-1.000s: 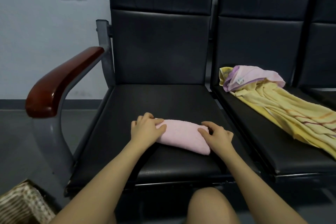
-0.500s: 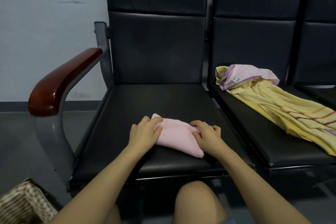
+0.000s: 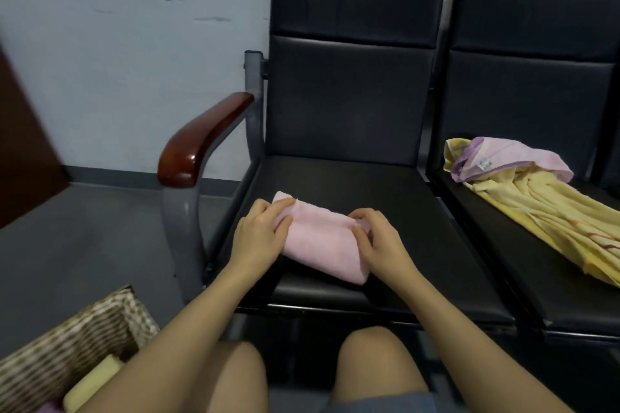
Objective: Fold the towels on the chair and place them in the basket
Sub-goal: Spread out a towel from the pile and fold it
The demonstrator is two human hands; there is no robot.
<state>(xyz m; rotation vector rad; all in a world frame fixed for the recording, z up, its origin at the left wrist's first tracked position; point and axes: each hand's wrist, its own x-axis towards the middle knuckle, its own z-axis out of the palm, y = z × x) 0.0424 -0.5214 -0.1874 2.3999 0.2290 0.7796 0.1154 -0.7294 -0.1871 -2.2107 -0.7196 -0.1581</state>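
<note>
The pink towel, folded small, lies on the chair seat near its front edge; since a second ago both hands have closed in from its ends — left hand and right hand now grip it, ready to lift; the basket sits left of the chair, the yellow towel right of it — unfolded.

folded towel on front of left seat, left hand at its left end & right hand at its right. loose towels on next seat to the right. basket on floor, lower left (sth lies inside).
</note>
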